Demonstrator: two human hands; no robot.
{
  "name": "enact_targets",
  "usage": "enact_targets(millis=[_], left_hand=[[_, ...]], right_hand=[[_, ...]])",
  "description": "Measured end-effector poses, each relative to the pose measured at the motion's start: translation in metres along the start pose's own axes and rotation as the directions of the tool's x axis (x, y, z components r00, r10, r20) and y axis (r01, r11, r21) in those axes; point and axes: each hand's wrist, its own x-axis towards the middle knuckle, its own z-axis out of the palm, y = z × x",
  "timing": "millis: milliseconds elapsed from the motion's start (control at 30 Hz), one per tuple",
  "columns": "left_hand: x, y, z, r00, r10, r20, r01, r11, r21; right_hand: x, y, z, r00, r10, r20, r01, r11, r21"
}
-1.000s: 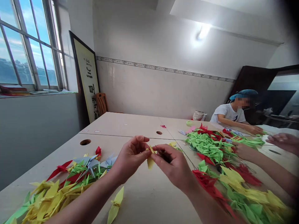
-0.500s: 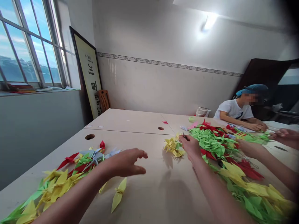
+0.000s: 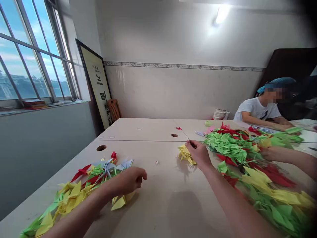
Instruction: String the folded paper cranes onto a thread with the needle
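Note:
My left hand (image 3: pixel 133 180) is at the left centre, low over the table, with fingers curled. Yellow folded paper cranes (image 3: pixel 119 203) show below it; one is partly hidden under the palm and appears to be in the fingers. My right hand (image 3: pixel 198 152) is closed in a pinch on a thin dark needle (image 3: pixel 190 143). Just under and left of that hand hangs a bunch of yellow paper cranes (image 3: pixel 185 154), casting a shadow on the table. Beside my left forearm lies a pile of yellow, green, red and blue paper cranes (image 3: pixel 71 196).
A large heap of green and red paper cranes (image 3: pixel 229 145) lies right of my right hand. Another person's hand (image 3: pixel 274 153) reaches in at the right edge. Across the table sits a person in a white shirt (image 3: pixel 257 109). The table (image 3: pixel 153 129) has round holes.
My left hand has gone from spread fingers to curled ones, down over the yellow cranes. The lone yellow crane no longer lies in the open. The view has shifted slightly.

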Motion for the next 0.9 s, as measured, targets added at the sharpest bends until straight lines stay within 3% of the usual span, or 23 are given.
enact_targets(millis=[133,267,367,467,567,600,667,767,833,900], left_hand=[[-0.020,0.009,-0.016,1.000,-0.018,0.000,0.018,0.999,0.036],[-0.041,0.009,-0.004,0.994,-0.043,0.104,0.026,0.988,0.152],[-0.044,0.006,0.005,0.995,-0.018,0.102,-0.004,0.977,0.214],[-0.036,0.007,0.000,0.998,0.031,0.053,-0.038,0.992,0.119],[-0.012,0.015,-0.010,0.998,0.061,-0.027,-0.065,0.987,-0.148],[-0.001,0.018,-0.012,0.995,0.072,-0.063,-0.088,0.951,-0.295],[0.022,0.025,-0.009,0.981,0.058,-0.186,-0.161,0.775,-0.610],[0.050,0.026,0.004,0.923,-0.095,-0.372,-0.286,0.476,-0.832],[0.061,0.022,0.014,0.890,-0.152,-0.431,-0.341,0.406,-0.848],[0.064,0.017,0.022,0.878,-0.153,-0.454,-0.359,0.418,-0.835]], right_hand=[[-0.013,-0.018,0.008,0.989,-0.058,0.138,0.053,0.998,0.037],[-0.022,-0.024,0.016,0.958,-0.098,0.270,0.086,0.995,0.058],[-0.029,-0.027,0.020,0.936,-0.109,0.336,0.089,0.993,0.073],[-0.037,-0.032,0.021,0.913,-0.110,0.392,0.074,0.992,0.106],[-0.043,-0.038,0.024,0.879,-0.121,0.461,0.050,0.985,0.165],[-0.045,-0.041,0.024,0.868,-0.121,0.482,0.031,0.981,0.190],[-0.047,-0.044,0.026,0.854,-0.126,0.505,-0.004,0.969,0.249],[-0.050,-0.047,0.027,0.865,-0.163,0.475,0.023,0.958,0.286],[-0.051,-0.047,0.027,0.864,-0.199,0.463,0.088,0.964,0.250],[-0.052,-0.047,0.029,0.847,-0.228,0.480,0.149,0.969,0.198]])
